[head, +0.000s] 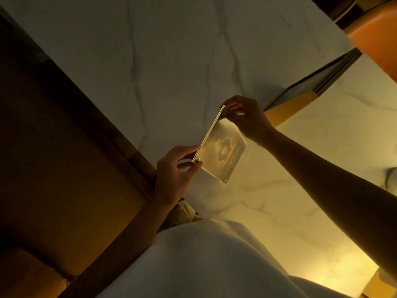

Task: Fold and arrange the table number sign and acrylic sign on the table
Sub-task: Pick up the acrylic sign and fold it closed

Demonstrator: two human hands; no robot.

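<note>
Clear rectangular acrylic sign [223, 153] with a dark printed emblem, held above the white grey-veined marble table [171, 61]; its long edge runs diagonally from near-left to far-right. Left hand [174, 171] pinches the near corner, right hand [247, 117] the far corner. Dim amber light.

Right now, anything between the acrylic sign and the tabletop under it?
Nothing visible. The clear rectangular acrylic sign is held at two corners by the left hand and right hand over bare white marble-patterned table. The dark stack of flat yellow-edged boards lies off to the side.
</note>
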